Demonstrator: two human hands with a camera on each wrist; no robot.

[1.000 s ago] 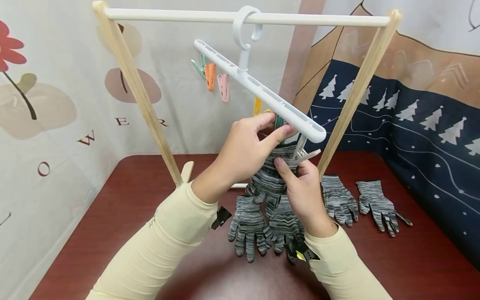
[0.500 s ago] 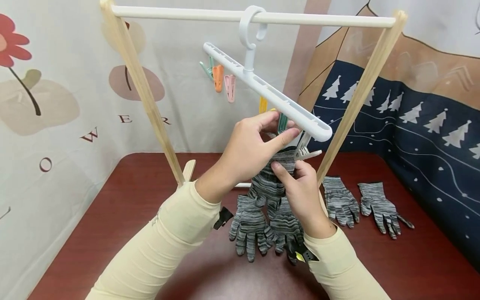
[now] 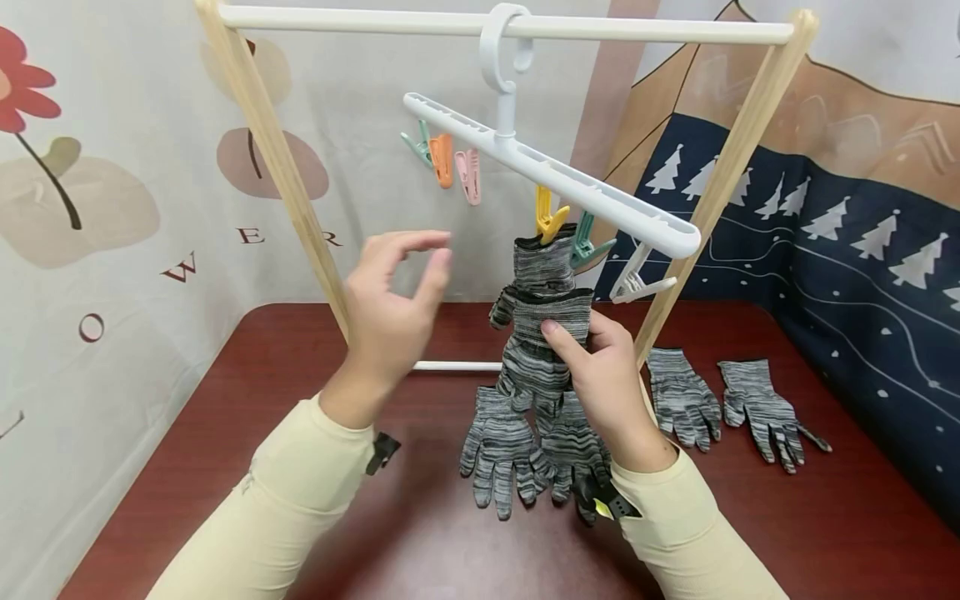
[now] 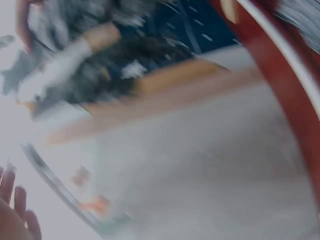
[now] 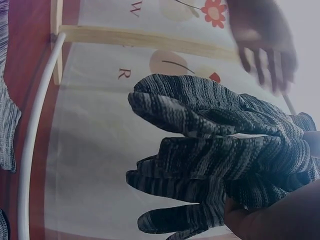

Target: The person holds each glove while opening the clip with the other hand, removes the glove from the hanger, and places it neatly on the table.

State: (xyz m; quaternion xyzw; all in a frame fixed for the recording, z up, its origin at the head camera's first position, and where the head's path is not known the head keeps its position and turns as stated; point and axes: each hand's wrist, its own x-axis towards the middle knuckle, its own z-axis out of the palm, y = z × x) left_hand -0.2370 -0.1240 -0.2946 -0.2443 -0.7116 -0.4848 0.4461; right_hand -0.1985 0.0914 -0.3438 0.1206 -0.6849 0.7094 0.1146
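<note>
In the head view my right hand [image 3: 611, 379] pinches the cuff of a grey-striped knit glove [image 3: 551, 321], thumb in front. Just behind it another grey-striped glove [image 3: 542, 265] hangs by its cuff from a yellow clothespin [image 3: 551, 217]. Beside that cuff dangles a green clothespin [image 3: 588, 242]. The right wrist view has the dark glove fingers [image 5: 200, 155] pointing away from my palm. My left hand [image 3: 390, 312] is in the air left of the gloves, holding nothing, thumb and fingers bent loosely. The left wrist view is heavily blurred.
A white clip hanger [image 3: 555, 179] hangs on the rack's white bar [image 3: 360, 21]. It also carries a white clothespin [image 3: 637, 279], an orange one [image 3: 442, 160], a pink one [image 3: 468, 177] and another green one. Several gloves [image 3: 765, 412] lie on the red-brown table [image 3: 247, 400].
My left hand has let go of the green clothespin and moved left and away. The hanger swung a little, exposing the yellow clothespin and hung glove. My right hand stays on its glove.
</note>
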